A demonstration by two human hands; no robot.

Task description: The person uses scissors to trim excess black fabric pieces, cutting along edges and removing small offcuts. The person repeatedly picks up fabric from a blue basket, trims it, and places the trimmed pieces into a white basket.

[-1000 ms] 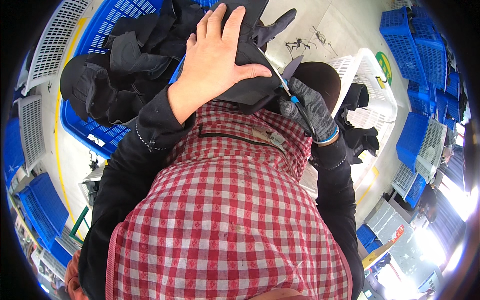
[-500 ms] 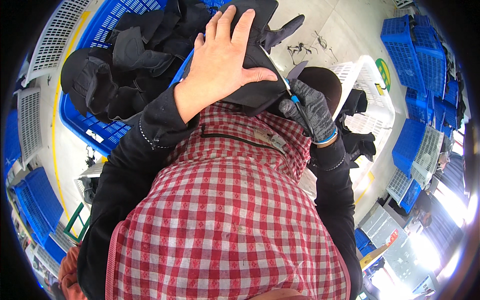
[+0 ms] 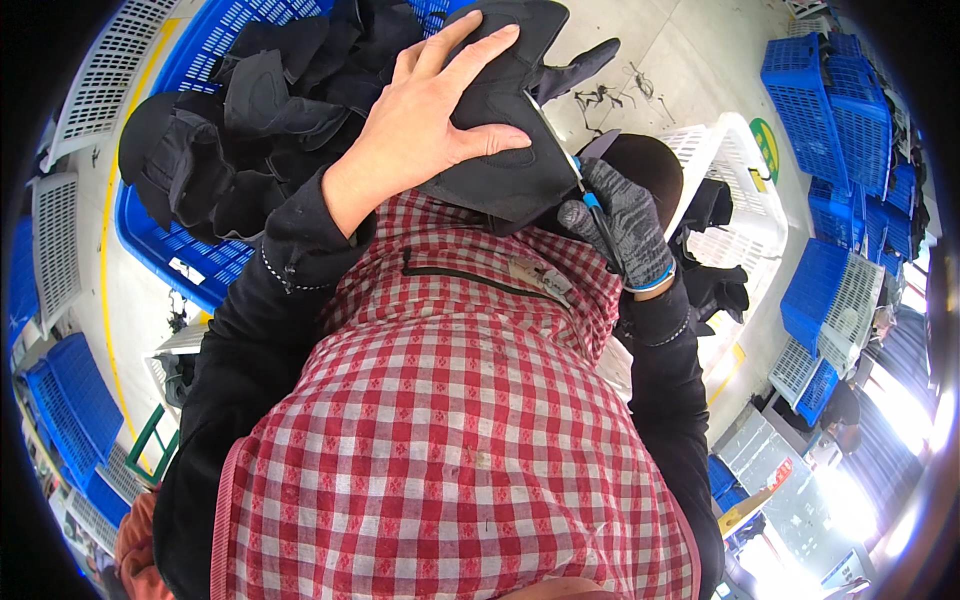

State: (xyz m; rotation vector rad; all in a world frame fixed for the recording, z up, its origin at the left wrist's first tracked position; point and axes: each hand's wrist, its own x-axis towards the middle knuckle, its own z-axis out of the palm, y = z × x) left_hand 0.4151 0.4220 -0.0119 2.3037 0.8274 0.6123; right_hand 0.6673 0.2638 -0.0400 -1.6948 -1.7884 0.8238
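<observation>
A black padded fabric piece with a stitched curved outline and a side strap lies over my lap, in front of my checked apron. My bare left hand rests flat on its left part, fingers stretched and thumb out to the right. At its right edge my right hand, in a grey knit glove, is closed around scissors with blue-and-black handles. One shiny blade lies along the fabric's edge, the other points up and away. Part of the handles is hidden in the glove.
A blue crate heaped with black fabric pieces stands at the left. To the right is a white crate with more black pieces. Thread scraps lie on the floor. Stacked blue crates stand at far right.
My left hand has shifted left and slightly down on the fabric, baring more of it. The fabric piece has moved a little to the right. My right hand with the scissors has hardly moved.
</observation>
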